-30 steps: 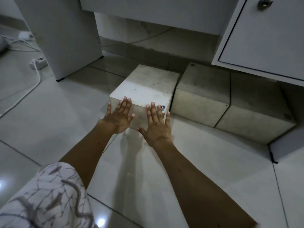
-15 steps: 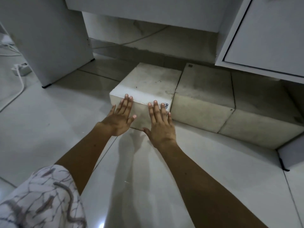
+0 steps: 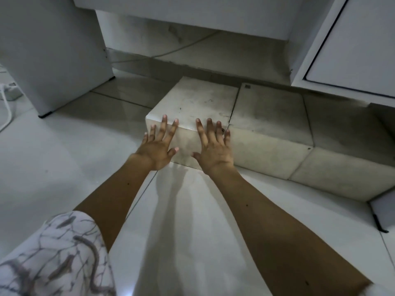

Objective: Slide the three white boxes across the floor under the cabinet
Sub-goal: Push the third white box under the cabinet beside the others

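Three white boxes stand side by side on the tiled floor under the white cabinet (image 3: pixel 350 43). The left box (image 3: pixel 196 103) has both my palms flat against its near face. My left hand (image 3: pixel 159 145) presses near its left corner, fingers spread, fingertips over the top edge. My right hand (image 3: pixel 213 146) presses beside the seam with the middle box (image 3: pixel 269 116). The right box (image 3: pixel 350 159) lies partly in shadow beneath the cabinet door. The near faces of the three boxes sit almost in one line.
A white cabinet side panel (image 3: pixel 57 50) stands on the floor at the left. White cables and a power strip (image 3: pixel 8 90) lie at the far left edge. A thin cable (image 3: pixel 171 52) runs along the wall behind the boxes. Another panel foot (image 3: pixel 382 212) stands at the right.
The left box has slid away from me, farther under the cabinet, into line with the other two. Both hands stayed flat on its near face and the camera moved closer.
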